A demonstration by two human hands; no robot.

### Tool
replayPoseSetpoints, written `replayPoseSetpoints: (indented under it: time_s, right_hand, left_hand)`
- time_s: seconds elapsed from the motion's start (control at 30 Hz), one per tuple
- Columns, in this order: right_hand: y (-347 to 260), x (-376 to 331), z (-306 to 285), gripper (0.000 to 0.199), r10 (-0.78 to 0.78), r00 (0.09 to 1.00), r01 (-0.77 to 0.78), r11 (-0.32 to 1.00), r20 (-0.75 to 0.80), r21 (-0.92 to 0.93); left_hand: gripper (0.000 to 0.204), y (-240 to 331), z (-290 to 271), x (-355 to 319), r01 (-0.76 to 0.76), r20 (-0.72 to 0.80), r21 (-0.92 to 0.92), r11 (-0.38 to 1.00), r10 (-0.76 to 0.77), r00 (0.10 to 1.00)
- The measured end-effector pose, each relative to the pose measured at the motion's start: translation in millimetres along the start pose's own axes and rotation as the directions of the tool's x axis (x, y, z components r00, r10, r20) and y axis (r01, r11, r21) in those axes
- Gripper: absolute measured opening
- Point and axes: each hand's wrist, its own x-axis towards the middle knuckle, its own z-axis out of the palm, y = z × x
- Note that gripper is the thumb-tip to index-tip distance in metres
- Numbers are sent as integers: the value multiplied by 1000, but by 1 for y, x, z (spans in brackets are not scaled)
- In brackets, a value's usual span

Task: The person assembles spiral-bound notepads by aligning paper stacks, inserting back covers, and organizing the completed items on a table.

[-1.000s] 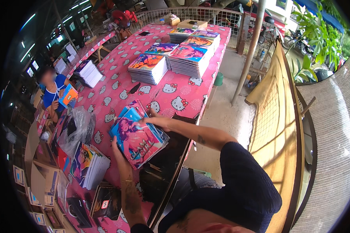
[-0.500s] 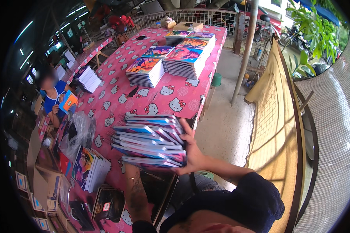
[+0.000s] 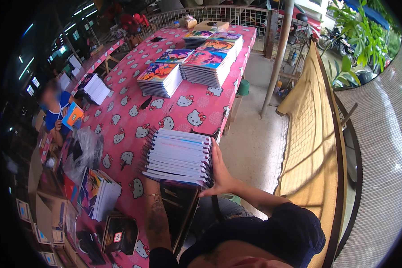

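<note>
A thick stack of spiral-bound notebooks (image 3: 178, 156) is between my hands at the near edge of the table. White page edges face up, and dark wire coils show at both ends. My right hand (image 3: 219, 172) wraps round the stack's right end, thumb low and fingers along the side. At the lower left corner, my left hand (image 3: 151, 185) grips the stack. Its fingers are hidden by the notebooks; only the wrist with a thin bracelet and the base of the hand show. Below the stack is a dark, flat surface (image 3: 176, 203).
Neat piles of colourful notebooks (image 3: 205, 67) stand farther along the pink patterned table (image 3: 138, 107). On the left are another notebook stack (image 3: 100, 194), a clear plastic bag (image 3: 89, 149), a dark tray (image 3: 120, 234) and cardboard boxes (image 3: 53, 210). A person (image 3: 58, 109) holds a blue-orange booklet (image 3: 73, 116).
The notebooks, uneven and fanned before, now sit closer together and more level, page edges turned up. My right hand has shifted slightly along their end. The whole view has moved a little.
</note>
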Motion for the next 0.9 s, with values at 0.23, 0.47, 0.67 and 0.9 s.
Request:
replayPoseSetpoints:
  time_s: [0.23,0.47,0.67,0.9]
  right_hand:
    - [8,-3,12,152,-5,992,7,1000,-127,17]
    - [6,-5,11,153,36,999,-36,999,-21,-3]
    - [7,-15,15,148,32,996,-31,999,-80,12]
    - [-6,-3,14,143,71,993,-72,997,-91,-9]
  left_hand:
    - [89,-4,5,6,40,52,8,999,-41,998]
    - [92,12,-7,9,143,303,24,989,-144,942]
    - [94,129,130,-68,-789,676,502,353,409,613]
    - [85,58,184,-111,-833,664,461,-307,-503,553]
